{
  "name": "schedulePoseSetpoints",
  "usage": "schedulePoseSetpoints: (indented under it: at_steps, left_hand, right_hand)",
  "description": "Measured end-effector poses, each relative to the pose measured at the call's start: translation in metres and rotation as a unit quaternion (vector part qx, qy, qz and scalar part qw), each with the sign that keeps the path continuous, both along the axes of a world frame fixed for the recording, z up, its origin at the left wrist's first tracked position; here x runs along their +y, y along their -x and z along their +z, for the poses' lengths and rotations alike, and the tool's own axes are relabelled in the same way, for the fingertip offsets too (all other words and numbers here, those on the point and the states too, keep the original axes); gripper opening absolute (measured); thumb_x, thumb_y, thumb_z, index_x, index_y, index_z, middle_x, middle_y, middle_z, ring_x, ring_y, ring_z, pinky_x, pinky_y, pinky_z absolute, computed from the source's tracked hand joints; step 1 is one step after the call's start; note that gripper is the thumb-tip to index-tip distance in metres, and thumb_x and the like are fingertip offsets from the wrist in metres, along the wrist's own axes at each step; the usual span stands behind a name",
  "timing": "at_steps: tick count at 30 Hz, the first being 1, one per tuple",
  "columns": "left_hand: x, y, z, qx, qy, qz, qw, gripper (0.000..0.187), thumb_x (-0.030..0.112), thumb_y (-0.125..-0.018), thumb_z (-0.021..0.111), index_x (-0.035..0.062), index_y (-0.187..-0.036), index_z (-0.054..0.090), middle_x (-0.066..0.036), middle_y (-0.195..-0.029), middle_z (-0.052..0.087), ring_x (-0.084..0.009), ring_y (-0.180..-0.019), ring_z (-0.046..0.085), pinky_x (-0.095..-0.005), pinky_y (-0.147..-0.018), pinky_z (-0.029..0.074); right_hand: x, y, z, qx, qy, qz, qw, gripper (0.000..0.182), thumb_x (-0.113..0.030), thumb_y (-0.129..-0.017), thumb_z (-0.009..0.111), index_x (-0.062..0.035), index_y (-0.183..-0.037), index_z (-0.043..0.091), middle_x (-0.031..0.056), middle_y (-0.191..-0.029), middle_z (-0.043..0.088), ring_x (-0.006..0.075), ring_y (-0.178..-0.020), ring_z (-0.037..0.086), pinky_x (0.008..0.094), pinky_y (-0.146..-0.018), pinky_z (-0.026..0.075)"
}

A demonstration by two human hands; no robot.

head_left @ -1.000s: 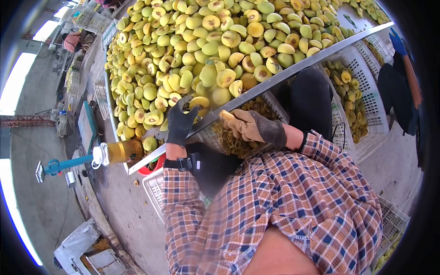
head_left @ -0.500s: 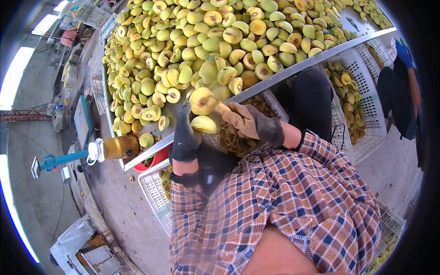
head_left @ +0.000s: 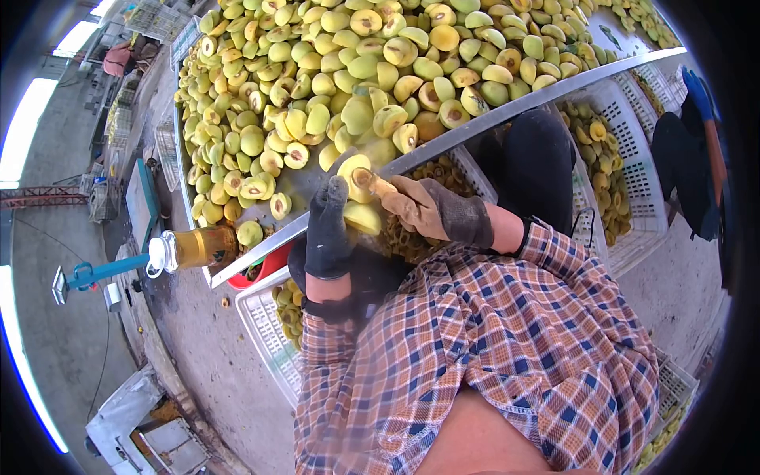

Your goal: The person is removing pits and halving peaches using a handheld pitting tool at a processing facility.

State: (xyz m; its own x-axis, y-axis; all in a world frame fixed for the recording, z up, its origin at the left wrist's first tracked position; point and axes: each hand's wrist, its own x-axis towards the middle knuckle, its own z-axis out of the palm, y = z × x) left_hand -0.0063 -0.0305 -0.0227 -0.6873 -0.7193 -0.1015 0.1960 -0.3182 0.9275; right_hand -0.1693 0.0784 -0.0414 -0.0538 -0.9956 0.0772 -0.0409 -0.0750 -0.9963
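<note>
The left hand (head_left: 326, 226), in a black glove, has its fingers clamped on a cut stone-fruit half (head_left: 350, 169), just over the near edge of the bench (head_left: 507, 118). The half's cut face, with a brown centre, is turned toward the right hand (head_left: 423, 210). Just below it in the view, at the left hand's fingers, is a second half (head_left: 362, 218), its long axis running roughly left to right and dipping at the right end.

The right hand, in a brown glove with a dark cuff, has its fingers wrapped around a wooden-handled tool (head_left: 382, 188). The tool's long axis slants from the fist up and to the left, its front end pointing at the brown centre of the first half; its tip is too small to make out.

Beyond the hands, halved and whole-looking yellow-green fruit (head_left: 356, 115) is heaped on the bench. Below the bench edge, beside the right hand, lie brownish pieces (head_left: 441, 172). A white crate (head_left: 645, 178) of fruit stands farther right, near another person's blue glove (head_left: 697, 93). A lidded jar (head_left: 202, 248) stands out at the left.
</note>
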Motion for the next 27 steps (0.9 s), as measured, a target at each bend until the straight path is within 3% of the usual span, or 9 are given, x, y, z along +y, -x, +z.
schedulePoseSetpoints:
  at_steps: [7, 11, 13, 16, 17, 20, 24, 26, 27]
  left_hand:
    - [-0.002, 0.000, 0.016, -0.061, 0.120, -0.031, 0.990, 0.050, 0.030, -0.097, 0.055, -0.0048, -0.134, 0.052, -0.012, -0.120, 0.062, -0.0181, -0.110, 0.058, -0.0305, -0.097, 0.044]
    - [-0.015, -0.003, 0.020, -0.250, 0.265, -0.139, 0.921, 0.057, 0.038, -0.100, 0.051, -0.0033, -0.139, 0.047, -0.013, -0.129, 0.058, -0.0203, -0.117, 0.057, -0.0329, -0.101, 0.044]
    - [-0.010, -0.005, 0.010, -0.154, 0.164, -0.069, 0.972, 0.048, 0.031, -0.103, 0.045, -0.0028, -0.136, 0.051, -0.012, -0.126, 0.061, -0.0180, -0.113, 0.057, -0.0322, -0.099, 0.043]
    - [0.005, 0.007, 0.002, -0.082, 0.121, 0.012, 0.989, 0.043, 0.029, -0.107, 0.035, -0.0019, -0.131, 0.054, -0.011, -0.124, 0.060, -0.0180, -0.110, 0.055, -0.0314, -0.098, 0.042]
    - [0.005, 0.006, -0.005, -0.098, 0.152, 0.007, 0.983, 0.043, 0.029, -0.107, 0.034, -0.0018, -0.129, 0.055, -0.011, -0.124, 0.060, -0.0183, -0.110, 0.054, -0.0314, -0.098, 0.041]
    - [0.000, 0.002, 0.003, -0.189, 0.251, -0.059, 0.947, 0.041, 0.030, -0.106, 0.035, 0.0005, -0.124, 0.056, -0.010, -0.117, 0.061, -0.0180, -0.105, 0.056, -0.0307, -0.094, 0.043]
    - [-0.003, 0.001, 0.001, -0.225, 0.284, -0.075, 0.929, 0.045, 0.037, -0.106, 0.035, 0.0021, -0.123, 0.058, -0.009, -0.107, 0.064, -0.0188, -0.096, 0.061, -0.0300, -0.089, 0.047]
    - [0.006, 0.001, -0.006, -0.152, 0.153, 0.006, 0.977, 0.048, 0.040, -0.106, 0.034, 0.0019, -0.120, 0.060, -0.010, -0.109, 0.064, -0.0188, -0.097, 0.062, -0.0307, -0.090, 0.047]
    - [0.006, 0.002, -0.005, -0.147, 0.153, 0.003, 0.977, 0.048, 0.040, -0.106, 0.034, 0.0013, -0.119, 0.060, -0.010, -0.109, 0.065, -0.0187, -0.097, 0.062, -0.0313, -0.090, 0.047]
  right_hand:
    - [0.003, 0.011, -0.012, 0.108, 0.071, 0.028, 0.991, 0.013, -0.015, -0.095, 0.054, -0.0040, -0.101, 0.054, 0.0241, -0.073, 0.059, 0.0392, -0.069, 0.061, 0.0397, -0.061, 0.048]
    - [0.001, 0.038, -0.008, 0.290, 0.065, 0.047, 0.954, 0.011, -0.014, -0.090, 0.059, -0.0069, -0.097, 0.054, 0.0209, -0.074, 0.063, 0.0388, -0.071, 0.064, 0.0407, -0.058, 0.048]
    - [-0.001, 0.039, -0.004, 0.329, 0.038, 0.051, 0.942, 0.017, -0.021, -0.092, 0.060, -0.0073, -0.100, 0.055, 0.0222, -0.075, 0.062, 0.0396, -0.069, 0.063, 0.0407, -0.057, 0.047]
    - [0.000, 0.027, 0.007, -0.140, -0.175, 0.114, 0.968, 0.021, -0.025, -0.095, 0.058, -0.0069, -0.105, 0.057, 0.0220, -0.078, 0.063, 0.0394, -0.068, 0.062, 0.0405, -0.057, 0.047]
    - [0.002, 0.027, 0.014, -0.084, -0.277, 0.117, 0.950, 0.020, -0.023, -0.098, 0.054, -0.0054, -0.108, 0.057, 0.0190, -0.080, 0.064, 0.0342, -0.065, 0.063, 0.0365, -0.056, 0.047]
    - [0.002, 0.025, -0.034, 0.189, 0.115, 0.076, 0.972, 0.019, -0.015, -0.099, 0.046, -0.0024, -0.111, 0.054, 0.0137, -0.076, 0.060, 0.0223, -0.061, 0.057, 0.0335, -0.055, 0.047]
    - [-0.001, 0.035, -0.023, 0.216, 0.076, 0.110, 0.967, 0.021, -0.016, -0.101, 0.046, 0.0028, -0.108, 0.054, 0.0104, -0.074, 0.063, 0.0219, -0.061, 0.061, 0.0328, -0.059, 0.050]
    - [-0.002, 0.027, -0.014, -0.069, -0.081, 0.155, 0.982, 0.029, -0.028, -0.102, 0.049, -0.0005, -0.104, 0.058, 0.0042, -0.063, 0.055, 0.0134, -0.050, 0.051, 0.0282, -0.045, 0.041]
    - [-0.001, 0.031, -0.004, -0.218, -0.223, 0.214, 0.926, 0.033, -0.035, -0.101, 0.049, -0.0044, -0.100, 0.059, -0.0001, -0.060, 0.051, 0.0089, -0.045, 0.043, 0.0252, -0.039, 0.035]
